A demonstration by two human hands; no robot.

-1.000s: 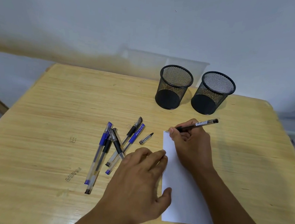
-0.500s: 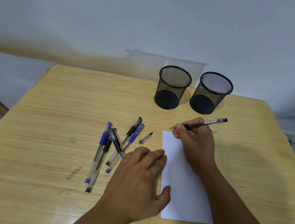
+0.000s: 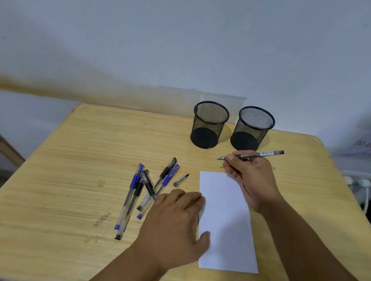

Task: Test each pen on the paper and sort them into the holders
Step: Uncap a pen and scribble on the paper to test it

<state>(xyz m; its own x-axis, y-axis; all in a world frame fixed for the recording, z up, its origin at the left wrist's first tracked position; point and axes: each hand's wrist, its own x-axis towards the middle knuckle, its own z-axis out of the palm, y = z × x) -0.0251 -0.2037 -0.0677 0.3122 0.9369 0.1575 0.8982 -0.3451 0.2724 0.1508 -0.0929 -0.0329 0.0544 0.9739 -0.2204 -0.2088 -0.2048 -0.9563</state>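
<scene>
My right hand [image 3: 251, 179] grips an uncapped black pen [image 3: 260, 155], held level above the table just beyond the far edge of the white paper [image 3: 226, 224], its tip pointing left. My left hand [image 3: 176, 224] lies flat with its fingers spread, pressing on the paper's left edge. A loose black pen cap [image 3: 181, 180] rests left of the paper. Several blue and black pens [image 3: 144, 192] lie in a heap left of my left hand. Two black mesh holders, the left holder [image 3: 209, 124] and the right holder [image 3: 251, 128], stand at the back; no pens show in them.
The wooden table [image 3: 78, 153] has printed marks near its left middle. Its right edge runs close behind my right forearm. A white power strip with cables [image 3: 360, 181] sits off the table at the right. A wall rises just behind the holders.
My right hand has lifted the pen off the paper's top edge and carried it away toward the right holder. The left hand stays on the paper.
</scene>
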